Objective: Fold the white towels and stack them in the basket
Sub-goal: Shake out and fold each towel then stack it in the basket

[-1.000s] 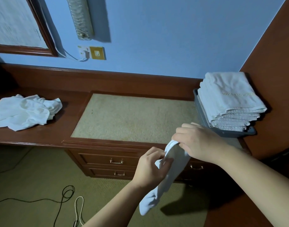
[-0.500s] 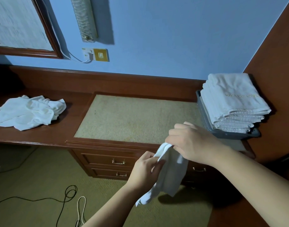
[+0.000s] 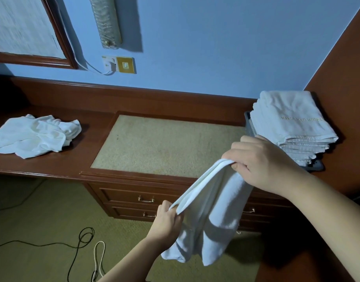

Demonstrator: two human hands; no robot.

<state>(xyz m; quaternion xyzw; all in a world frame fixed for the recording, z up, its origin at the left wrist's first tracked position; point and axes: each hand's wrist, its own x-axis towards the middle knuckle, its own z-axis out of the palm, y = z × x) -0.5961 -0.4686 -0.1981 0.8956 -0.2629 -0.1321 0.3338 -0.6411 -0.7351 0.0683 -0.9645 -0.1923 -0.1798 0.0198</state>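
A white towel [image 3: 211, 208] hangs in the air in front of the desk, stretched along its top edge between my two hands. My right hand [image 3: 258, 161] pinches the upper corner; my left hand [image 3: 167, 220] pinches the lower corner, nearer to me. The rest of the towel droops below. A tall stack of folded white towels [image 3: 291, 123] fills the dark grey basket [image 3: 315, 165] at the desk's right end, just behind my right hand. A crumpled heap of white towels [image 3: 36, 135] lies on the left part of the desk.
The wooden desk has a beige inset pad [image 3: 165, 143] in the middle and drawers [image 3: 146, 200] below. A brown panel [image 3: 342, 78] rises at the right. Black and white cables [image 3: 83, 245] lie on the carpet. On the wall hang a framed mirror and a socket.
My hands have drawn apart, the left hand down towards me and the right hand up and right, so the bunched towel is now spread along its edge.
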